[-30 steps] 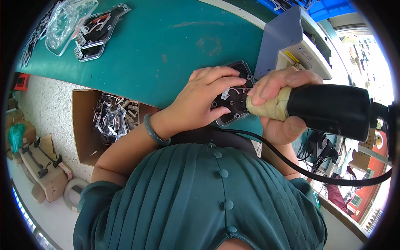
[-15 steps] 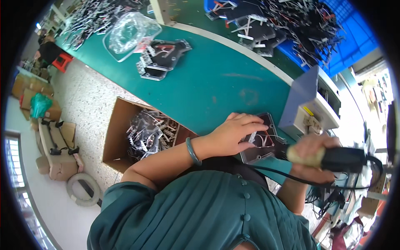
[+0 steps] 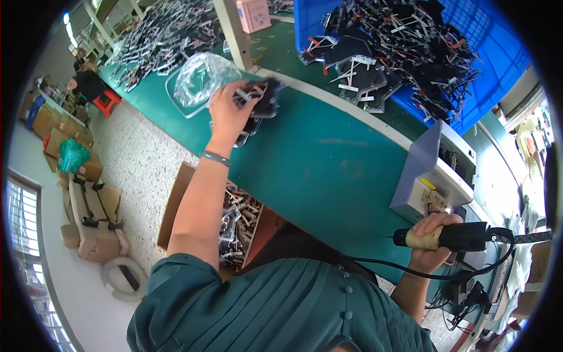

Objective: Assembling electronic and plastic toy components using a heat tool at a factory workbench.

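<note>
My left hand (image 3: 229,114) is stretched far out over the table, its fingers closed on the edge of a dark flat panel (image 3: 268,98) with pale wires on it. The panel is smeared by motion. Beneath it, partly covered by my hand, lie more such black panels (image 3: 248,130) in a small stack. My right hand (image 3: 431,236) grips an electric screwdriver (image 3: 463,237), black with a pale yellow wrapped collar, its thin bit pointing left above the near right of the table. A black cord loops from its rear end.
A plastic tray holding clear film (image 3: 202,79) lies beside the stack. Right of the green table (image 3: 328,170) stands a grey box-shaped device (image 3: 419,170). Behind a pale rail, a blue crate (image 3: 504,58) overflows with wired panels. A cardboard box (image 3: 175,205) of parts sits below the table's edge.
My left hand has gone from the near right to the far left stack, and the panel under the screwdriver has left that spot. The screwdriver now points at bare table.
</note>
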A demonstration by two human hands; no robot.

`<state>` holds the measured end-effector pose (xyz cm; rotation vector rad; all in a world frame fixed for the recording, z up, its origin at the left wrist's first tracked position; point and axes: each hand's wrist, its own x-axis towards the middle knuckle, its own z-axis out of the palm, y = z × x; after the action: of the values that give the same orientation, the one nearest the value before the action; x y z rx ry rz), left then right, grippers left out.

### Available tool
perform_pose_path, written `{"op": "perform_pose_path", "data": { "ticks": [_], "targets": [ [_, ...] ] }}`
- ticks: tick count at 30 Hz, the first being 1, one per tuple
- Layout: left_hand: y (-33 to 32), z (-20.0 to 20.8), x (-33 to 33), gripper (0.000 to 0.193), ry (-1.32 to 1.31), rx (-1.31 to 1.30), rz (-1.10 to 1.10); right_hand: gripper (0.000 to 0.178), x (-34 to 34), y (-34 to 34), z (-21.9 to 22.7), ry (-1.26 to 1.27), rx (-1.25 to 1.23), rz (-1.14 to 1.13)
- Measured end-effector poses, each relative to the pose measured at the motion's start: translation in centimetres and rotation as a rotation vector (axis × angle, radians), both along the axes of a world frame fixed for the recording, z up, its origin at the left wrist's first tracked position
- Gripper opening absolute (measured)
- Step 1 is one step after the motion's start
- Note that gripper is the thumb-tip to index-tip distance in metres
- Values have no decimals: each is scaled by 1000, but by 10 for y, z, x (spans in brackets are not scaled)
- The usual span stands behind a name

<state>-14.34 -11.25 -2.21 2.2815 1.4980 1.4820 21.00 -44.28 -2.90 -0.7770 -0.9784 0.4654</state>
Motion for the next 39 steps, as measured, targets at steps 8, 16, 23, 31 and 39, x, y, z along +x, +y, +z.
{"op": "perform_pose_path", "data": {
  "ticks": [8,16,23,31,39],
  "targets": [
    [-5,20,-18,50,35,131,-56,67,5,-8,-5,69,30,39],
    [34,39,70,39,-52,23,-398,63,-12,-8,4,115,19,57],
    [99,-21,217,60,118,-171,-300,67,-27,-12,-7,144,-56,106],
    [142,-18,227,18,-369,-383,-542,64,-35,-14,-11,175,-80,169],
    [43,55,165,27,-592,-629,-746,63,-31,-3,-6,49,-102,75]
  ]
}}
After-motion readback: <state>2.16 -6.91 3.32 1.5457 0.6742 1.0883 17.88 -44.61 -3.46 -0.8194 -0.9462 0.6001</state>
